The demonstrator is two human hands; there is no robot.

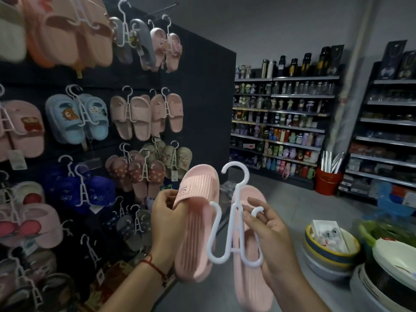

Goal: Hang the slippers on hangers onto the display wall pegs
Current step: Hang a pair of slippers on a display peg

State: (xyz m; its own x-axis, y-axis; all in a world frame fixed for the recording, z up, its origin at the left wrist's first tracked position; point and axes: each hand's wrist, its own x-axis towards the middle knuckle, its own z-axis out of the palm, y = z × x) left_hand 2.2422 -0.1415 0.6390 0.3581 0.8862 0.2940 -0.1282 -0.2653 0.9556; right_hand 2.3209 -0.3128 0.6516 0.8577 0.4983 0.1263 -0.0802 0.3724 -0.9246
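We hold two pink slippers with lines on them, to the right of the dark display wall. Our left hand grips the left slipper, fingers curled round its side. Our right hand holds the right slipper and pinches the white hanger in front of it

Display wall with hung slippers at left; shelves of bottles behind at right; bucket before them; stacked bowls at lower right; held slippers and hanger in the centre foreground.
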